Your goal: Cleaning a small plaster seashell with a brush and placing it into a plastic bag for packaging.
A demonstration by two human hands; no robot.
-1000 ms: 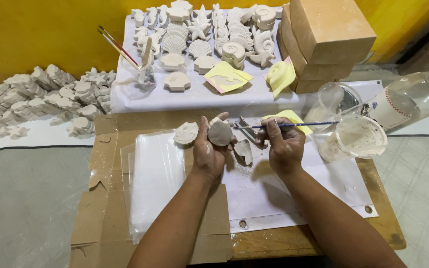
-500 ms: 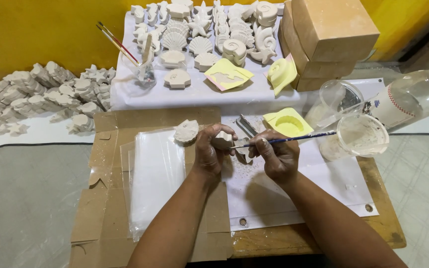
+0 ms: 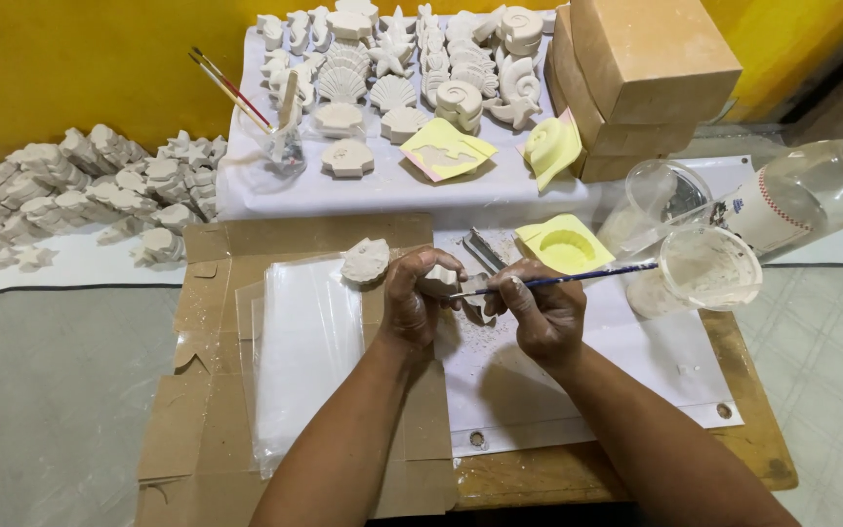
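Note:
My left hand (image 3: pixel 415 298) is closed around a small plaster cast (image 3: pixel 440 276), only its pale top showing between the fingers. My right hand (image 3: pixel 539 310) grips a thin blue-handled brush (image 3: pixel 578 279), whose tip reaches the cast in the left hand. Both hands hover over a white sheet (image 3: pixel 578 381) dusted with plaster crumbs. Another shell-shaped plaster cast (image 3: pixel 367 260) lies just left of my left hand, beside a stack of clear plastic bags (image 3: pixel 304 342).
A yellow mould (image 3: pixel 565 246) and a metal tool (image 3: pixel 485 250) lie behind the hands. Clear cups (image 3: pixel 709 268) and a bottle (image 3: pixel 802 195) stand at right. Behind are rows of plaster shells (image 3: pixel 402 59), cardboard boxes (image 3: pixel 636 68), a brush jar (image 3: pixel 285 146), and a plaster pile (image 3: pixel 80 185).
The hands dropped from a raised position down onto the white sheet; the round cast that faced the camera is now tucked into the left hand, with the brush brought to it.

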